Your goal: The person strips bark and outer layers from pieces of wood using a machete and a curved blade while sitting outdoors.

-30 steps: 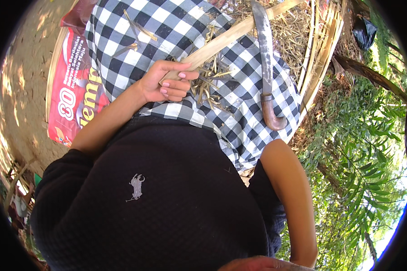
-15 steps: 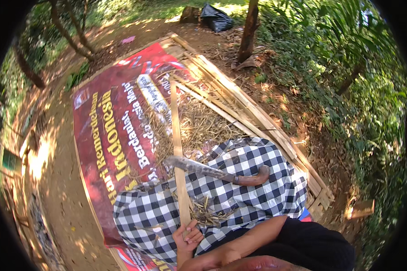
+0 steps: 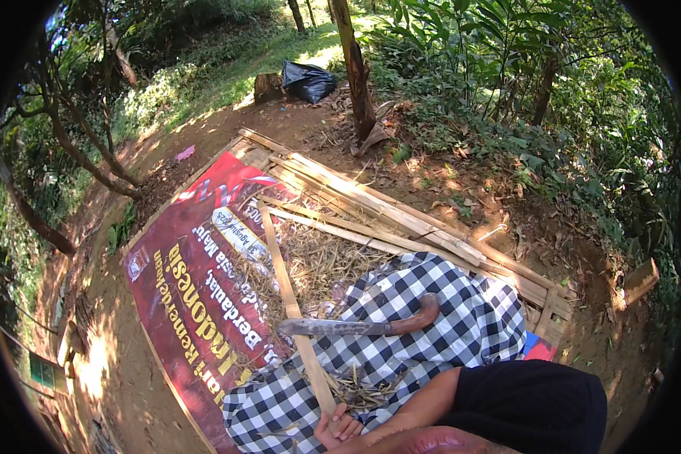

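My right hand, reaching across from the right, is closed around the lower end of a long, thin wooden slat. The slat slants up and leftward over dry plant scraps. A machete with a curved brown wooden handle lies across a black-and-white checked cloth, which covers my lap and legs. Its grey blade crosses the slat, and no hand touches the machete. Dark shavings rest on the cloth beside my right hand. My left hand does not show.
A red printed banner covers the low platform. Several split wooden strips lie along its right side. Beyond stand a tree trunk, a black plastic bag and a stump. Dense plants border the right.
The view has tilted up and turned, so the platform and my right arm appear lower. My right hand still grips the slat, and the machete remains across the cloth.
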{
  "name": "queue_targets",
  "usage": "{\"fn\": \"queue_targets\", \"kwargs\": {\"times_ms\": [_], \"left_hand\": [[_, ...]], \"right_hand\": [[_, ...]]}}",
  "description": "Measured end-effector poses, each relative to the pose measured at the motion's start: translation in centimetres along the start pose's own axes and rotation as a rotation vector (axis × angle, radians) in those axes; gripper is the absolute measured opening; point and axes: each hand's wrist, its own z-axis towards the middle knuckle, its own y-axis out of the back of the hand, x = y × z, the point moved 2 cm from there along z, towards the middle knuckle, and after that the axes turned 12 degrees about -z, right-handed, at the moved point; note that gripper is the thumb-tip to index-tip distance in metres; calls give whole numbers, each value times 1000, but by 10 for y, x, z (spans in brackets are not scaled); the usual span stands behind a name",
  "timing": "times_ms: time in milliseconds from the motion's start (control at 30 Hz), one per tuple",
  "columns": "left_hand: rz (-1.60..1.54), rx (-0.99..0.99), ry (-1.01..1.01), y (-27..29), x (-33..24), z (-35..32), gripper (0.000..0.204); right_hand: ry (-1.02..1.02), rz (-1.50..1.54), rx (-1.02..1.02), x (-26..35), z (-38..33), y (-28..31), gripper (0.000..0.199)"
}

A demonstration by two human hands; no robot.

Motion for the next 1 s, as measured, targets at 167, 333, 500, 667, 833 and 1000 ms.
{"fn": "queue_targets", "kwargs": {"times_ms": [167, 333, 500, 667, 833, 1000], "left_hand": [[-168, -11, -89, 10, 10, 1, 39], [-180, -13, -107, 9, 11, 2, 40], [-171, -57, -143, 2, 14, 4, 38], [-69, -132, -191, -6, 16, 7, 36], [-133, -68, -159, 0, 14, 5, 37], [-109, -92, -171, -8, 16, 7, 35]], "right_hand": [[2, 11, 7, 2, -1, -1, 39], [-10, 24, 14, 0, 2, -1, 38], [-18, 34, 24, -1, 4, -3, 37], [-28, 43, 26, -1, 5, -3, 35], [-35, 50, 36, -2, 7, -4, 34], [-38, 66, 39, -3, 8, -2, 33]]}}
